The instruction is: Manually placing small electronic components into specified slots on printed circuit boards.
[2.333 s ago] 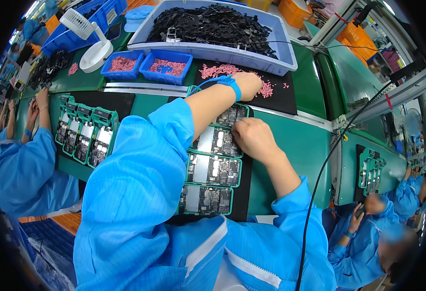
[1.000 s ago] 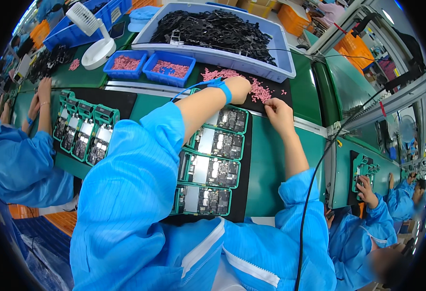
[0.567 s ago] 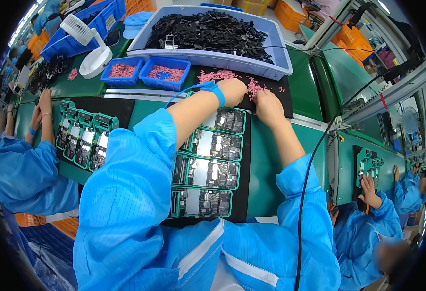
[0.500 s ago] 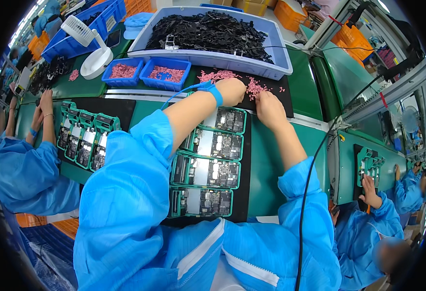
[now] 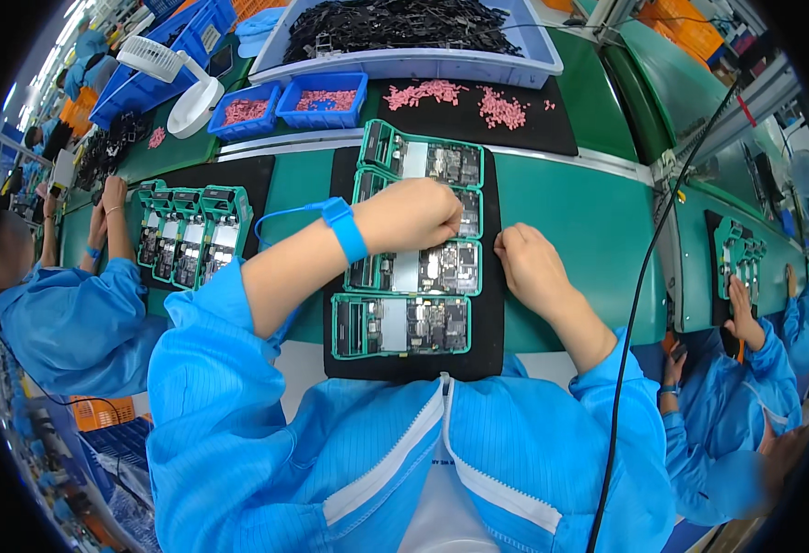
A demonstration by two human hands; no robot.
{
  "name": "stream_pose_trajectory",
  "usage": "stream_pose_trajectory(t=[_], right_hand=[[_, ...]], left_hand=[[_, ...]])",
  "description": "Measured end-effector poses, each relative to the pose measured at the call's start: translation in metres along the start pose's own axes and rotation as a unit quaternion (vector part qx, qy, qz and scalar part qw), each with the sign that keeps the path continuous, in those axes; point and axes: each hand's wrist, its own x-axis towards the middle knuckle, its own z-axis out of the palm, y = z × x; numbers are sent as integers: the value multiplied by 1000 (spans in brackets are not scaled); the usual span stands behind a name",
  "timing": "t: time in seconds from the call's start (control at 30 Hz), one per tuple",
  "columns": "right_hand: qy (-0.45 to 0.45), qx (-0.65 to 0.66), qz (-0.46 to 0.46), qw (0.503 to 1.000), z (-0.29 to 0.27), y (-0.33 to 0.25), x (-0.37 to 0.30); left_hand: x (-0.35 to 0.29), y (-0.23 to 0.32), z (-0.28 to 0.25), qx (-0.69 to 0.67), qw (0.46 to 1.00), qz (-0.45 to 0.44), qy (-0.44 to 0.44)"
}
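Four green frames (image 5: 342, 327) stand in one column in front of me, each holding a circuit board (image 5: 441, 323), all on a black mat (image 5: 413, 369). My left hand (image 5: 425, 215) is over the second frame from the top and hides much of it. Right hand (image 5: 533, 265) just beside the column, right of the second and third frames, fingertips together.

Change: half a second ago both hands were up at the pink pieces (image 5: 502, 108); now both have come back to the column, and the top frame is uncovered. As I read it, the work has moved from the heap to the boards. Grip, both sides: fingers curled in; whether anything is pinched I cannot tell (a pink piece would vanish in there).

Outward, counted: two main pink heaps plus a few strays on one farther black mat (image 5: 552, 132); two small blue trays (image 5: 319, 120) of the same pieces; one large pale-blue bin (image 5: 413, 70) of black parts (image 5: 395, 28); one white fan (image 5: 192, 109). Leftward on the tabletop (image 5: 570, 194), a second set of four green frames (image 5: 188, 247). The far-right set is too small to count.
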Motion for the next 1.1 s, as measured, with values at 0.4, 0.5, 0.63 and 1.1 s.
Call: stream_pose_trajectory(t=[0.4,0.5,0.63,1.1], right_hand=[[25,1,2,1000,7,0,-2],[32,-8,12,999,7,0,-1],[34,-28,14,999,6,-2,0],[15,94,-134,986,5,-50,-14]], left_hand=[[-9,18,38,213,973,42,80],[-8,26,41,253,965,12,69],[-10,36,46,313,945,34,90],[-32,25,37,162,986,9,24]])
